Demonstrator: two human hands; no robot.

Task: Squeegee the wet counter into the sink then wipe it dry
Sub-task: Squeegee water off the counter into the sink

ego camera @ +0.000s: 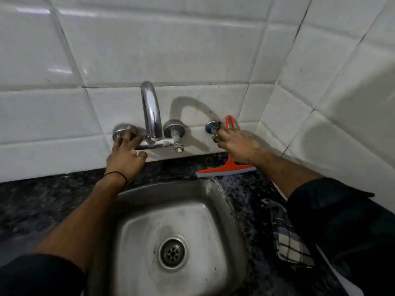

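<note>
A red squeegee (pixel 228 166) stands upright against the back wall, its grey-edged blade on the dark granite counter (pixel 42 201) just behind the steel sink (pixel 162 189). My right hand (pixel 239 145) grips its handle, and the handle's loop sticks up above my fingers. Water glistens on the counter to the right of the sink. A checked cloth (pixel 292 242) lies on the counter at the right, partly under my right sleeve. My left hand (pixel 126 154) reaches to the wall faucet (pixel 151 110), its straight fingers touching the left knob (pixel 119 132).
A second knob (pixel 174 129) and a small wall valve (pixel 212 127) sit to the right of the spout; my right fingertips are beside the valve. White tiled walls meet in a corner at the right. The sink's drain (pixel 172 252) is uncovered.
</note>
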